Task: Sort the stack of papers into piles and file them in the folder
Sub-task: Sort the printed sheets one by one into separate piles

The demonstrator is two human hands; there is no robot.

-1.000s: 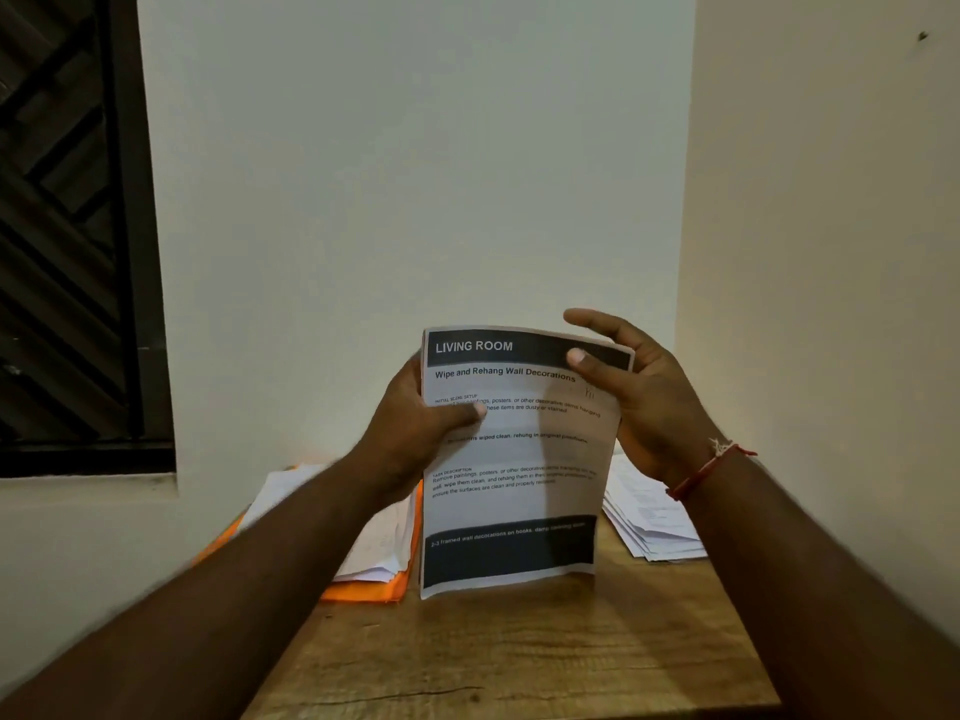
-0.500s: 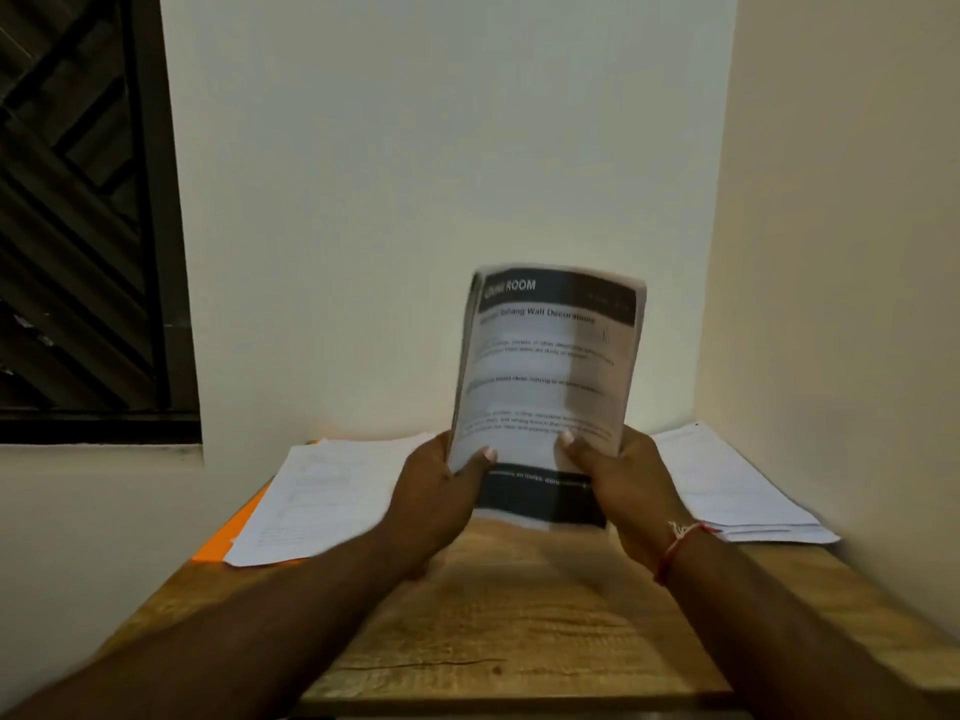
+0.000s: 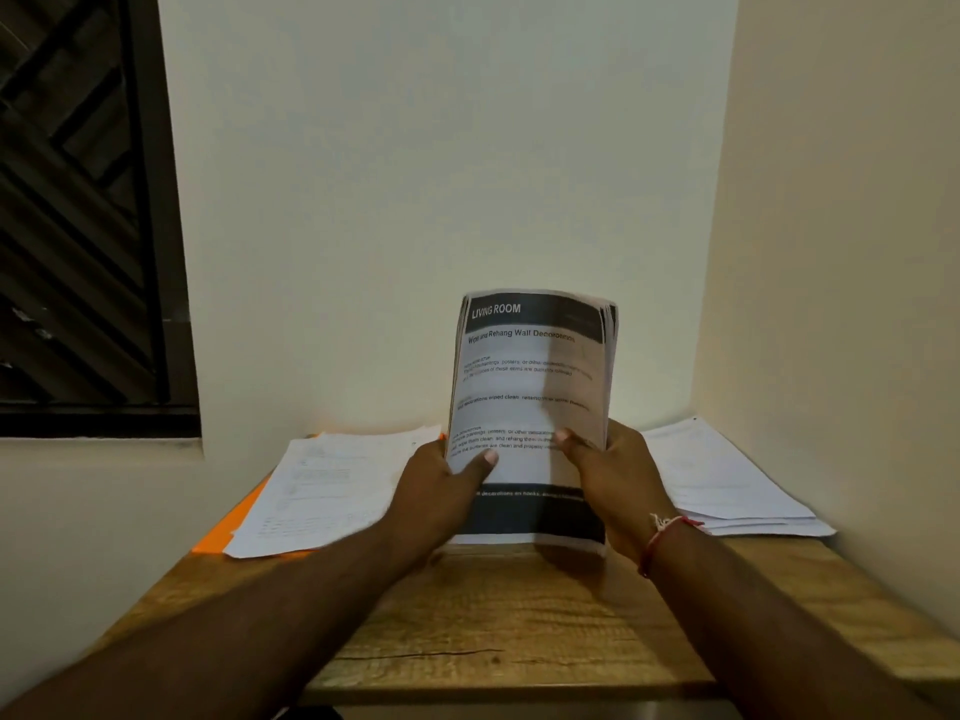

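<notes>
Paper stack upright, "LIVING ROOM" hdr

The paper stack hides the fingers of my left hand and right hand; its small print blurs. Sheets cover most of the orange folder.

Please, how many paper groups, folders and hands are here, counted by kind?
Paper groups: 3 (held stack, left pile, right pile)
Orange folder: 1
Hands: 2 (left hand, right hand)
Total: 6
</notes>
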